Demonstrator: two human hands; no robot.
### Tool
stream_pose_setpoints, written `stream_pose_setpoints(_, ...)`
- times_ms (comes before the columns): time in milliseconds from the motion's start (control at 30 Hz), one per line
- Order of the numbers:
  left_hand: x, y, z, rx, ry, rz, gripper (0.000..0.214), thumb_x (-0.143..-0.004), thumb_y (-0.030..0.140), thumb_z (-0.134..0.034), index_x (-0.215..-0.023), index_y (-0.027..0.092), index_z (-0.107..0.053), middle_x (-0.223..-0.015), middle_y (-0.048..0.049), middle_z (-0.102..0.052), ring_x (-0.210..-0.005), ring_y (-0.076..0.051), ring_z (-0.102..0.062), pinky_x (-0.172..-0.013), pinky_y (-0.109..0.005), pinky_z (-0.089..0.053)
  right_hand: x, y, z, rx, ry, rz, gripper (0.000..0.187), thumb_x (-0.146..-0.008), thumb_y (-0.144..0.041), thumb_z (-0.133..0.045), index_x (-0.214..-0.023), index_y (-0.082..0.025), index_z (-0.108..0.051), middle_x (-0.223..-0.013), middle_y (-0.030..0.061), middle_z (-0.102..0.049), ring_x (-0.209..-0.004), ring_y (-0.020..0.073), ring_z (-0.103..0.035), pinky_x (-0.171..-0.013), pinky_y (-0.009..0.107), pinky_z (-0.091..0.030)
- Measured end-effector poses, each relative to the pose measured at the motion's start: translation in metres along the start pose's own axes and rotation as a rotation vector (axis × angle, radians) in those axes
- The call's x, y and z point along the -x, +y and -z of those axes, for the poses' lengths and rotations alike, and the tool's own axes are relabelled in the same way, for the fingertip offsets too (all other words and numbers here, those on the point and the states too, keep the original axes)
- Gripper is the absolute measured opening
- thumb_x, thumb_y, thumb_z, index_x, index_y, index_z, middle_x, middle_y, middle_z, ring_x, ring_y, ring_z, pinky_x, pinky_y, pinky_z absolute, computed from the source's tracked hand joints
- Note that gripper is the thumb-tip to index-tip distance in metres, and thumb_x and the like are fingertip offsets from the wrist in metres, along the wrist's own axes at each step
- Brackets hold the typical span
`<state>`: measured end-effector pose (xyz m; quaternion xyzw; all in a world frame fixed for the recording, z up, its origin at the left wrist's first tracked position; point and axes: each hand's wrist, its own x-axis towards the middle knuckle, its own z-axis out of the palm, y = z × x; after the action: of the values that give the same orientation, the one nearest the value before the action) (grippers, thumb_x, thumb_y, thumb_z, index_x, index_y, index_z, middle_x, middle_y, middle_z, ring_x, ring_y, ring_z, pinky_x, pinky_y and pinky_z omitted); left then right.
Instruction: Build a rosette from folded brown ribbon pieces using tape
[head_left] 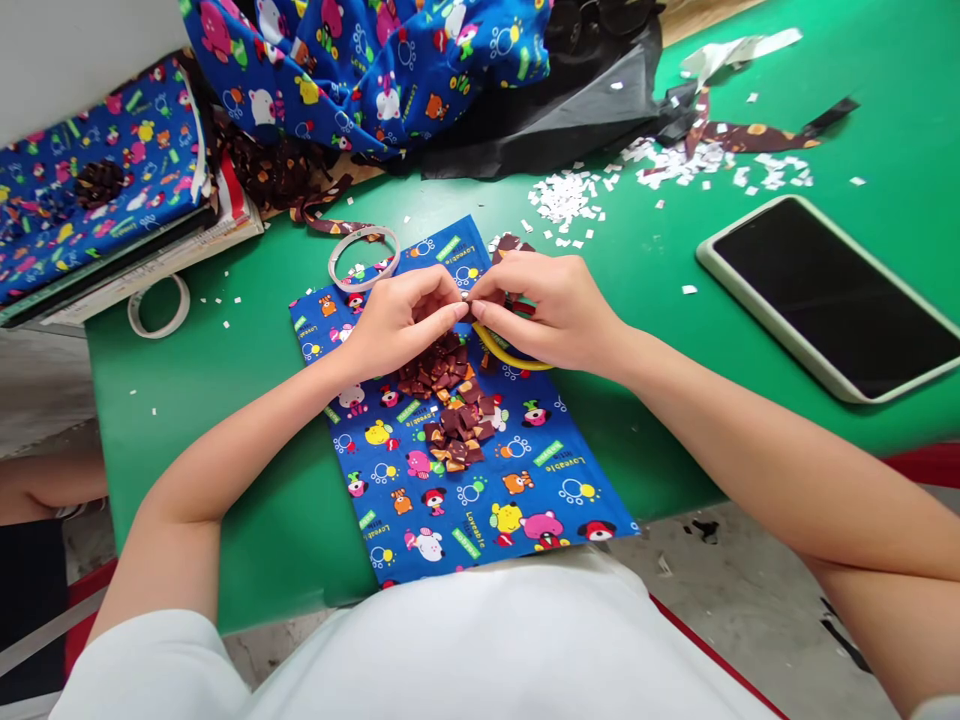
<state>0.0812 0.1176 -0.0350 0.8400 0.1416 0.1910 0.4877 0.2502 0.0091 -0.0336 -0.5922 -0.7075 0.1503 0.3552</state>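
My left hand (409, 315) is closed in a pinch, its fingertips meeting those of my right hand (551, 308). A tiny pale bit (465, 297) shows between the two pinches, too small to name. Under my right hand, the yellow edge of what look like scissor handles (517, 360) curves out, with some red inside; whether the hand grips them is hidden. Below both hands lies a blue cartoon-print cloth (480, 510), with small cut pieces of brown patterned material (459, 425) heaped on it. A brown patterned strip (511, 245) pokes out beyond my right fingers.
Left of the cloth are two tape rings (332, 258) (159, 330). Small white scraps (566, 198) lie scattered at the back. A phone (840, 290) rests at right on the green table (225, 450). Bunched blue fabric (375, 70) and black material (547, 110) line the far side.
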Motion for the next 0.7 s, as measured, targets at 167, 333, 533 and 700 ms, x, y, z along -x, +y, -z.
stream_pose_setpoints(167,-0.0003,0.0008,-0.0005,0.002,-0.011,0.006,0.035,-0.087,0.049,-0.06,-0.075,0.017,-0.057,-0.064,0.0024,-0.052,-0.056,-0.007,-0.043,-0.051,-0.021,-0.033,0.0,0.0003,-0.0001,0.001,0.011,0.018,0.016,-0.086,-0.025,-0.05,-0.074,-0.023,-0.061,-0.064,0.0001,-0.063,-0.062,0.0141,-0.055,-0.059,0.029,-0.041)
stream_pose_setpoints(333,-0.0002,-0.0001,-0.0008,0.0,-0.017,-0.007,0.033,-0.088,0.047,-0.06,-0.075,0.016,-0.056,-0.063,0.0026,-0.052,-0.055,-0.007,-0.042,-0.051,-0.021,-0.032,0.0,0.001,0.0001,0.007,0.015,0.034,0.015,-0.086,-0.024,-0.051,-0.074,-0.023,-0.061,-0.064,0.0002,-0.063,-0.062,0.0138,-0.055,-0.059,0.028,-0.042)
stream_pose_setpoints(533,0.0002,0.0002,0.0,0.003,-0.024,-0.02,0.019,-0.088,0.03,-0.06,-0.076,0.015,-0.056,-0.064,0.0035,-0.051,-0.056,-0.005,-0.042,-0.052,-0.018,-0.033,0.0007,0.0009,0.0,0.027,0.017,0.043,0.017,-0.087,-0.024,-0.051,-0.075,-0.021,-0.061,-0.065,0.0004,-0.063,-0.064,0.0137,-0.055,-0.06,0.028,-0.042)
stream_pose_setpoints(700,-0.0002,0.0004,-0.0007,0.015,-0.026,-0.033,0.017,-0.087,0.026,-0.061,-0.076,0.014,-0.057,-0.064,0.004,-0.05,-0.055,-0.004,-0.04,-0.051,-0.017,-0.032,0.0011,0.0013,0.0,0.031,0.012,0.041,0.016,-0.088,-0.025,-0.051,-0.075,-0.021,-0.061,-0.064,0.0001,-0.062,-0.064,0.0137,-0.055,-0.061,0.028,-0.043)
